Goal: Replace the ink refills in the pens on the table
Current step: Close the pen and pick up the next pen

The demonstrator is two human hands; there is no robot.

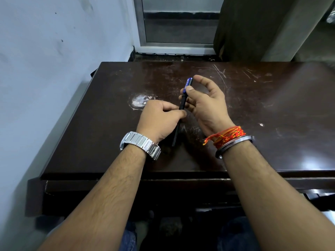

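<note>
**Both hands on one pen, set to part the barrel**

Seen from the head camera, the person's forearms reach over the near edge of a dark brown, scratched wooden table (272, 105). The task's thing, a blue-and-black plastic pen (186, 86), is held clear of the tabletop between the two hands, above the table's middle. It is tilted, with its blue, white-lettered end pointing away from the person.

The right hand (206, 104) pinches the blue end, thumb laid across it and fingers behind, while the forefinger stands free and lightly bent above. The left hand (159, 118) is curled, with thumb and forefinger pinching the black lower section. One hand on each half looks like a grip for twisting or pulling the barrel apart, the right steadying and the left working. That is my reading, not something shown.

Below the left hand, a slender black ribbed piece (175, 136) runs toward the person in nearly the same line. I cannot tell whether it is part of this pen or a separate piece lying on the table.

The only container in view is the pen's own opaque barrel, and whether a refill sits inside it cannot be seen. I can make out no loose refill.

A silver metal link watch (141, 144) circles the left wrist. Red-and-orange threads (228, 134) and a steel bangle (235, 144) circle the right. A pale worn patch (139, 101) marks the table just beyond the left hand.
</note>
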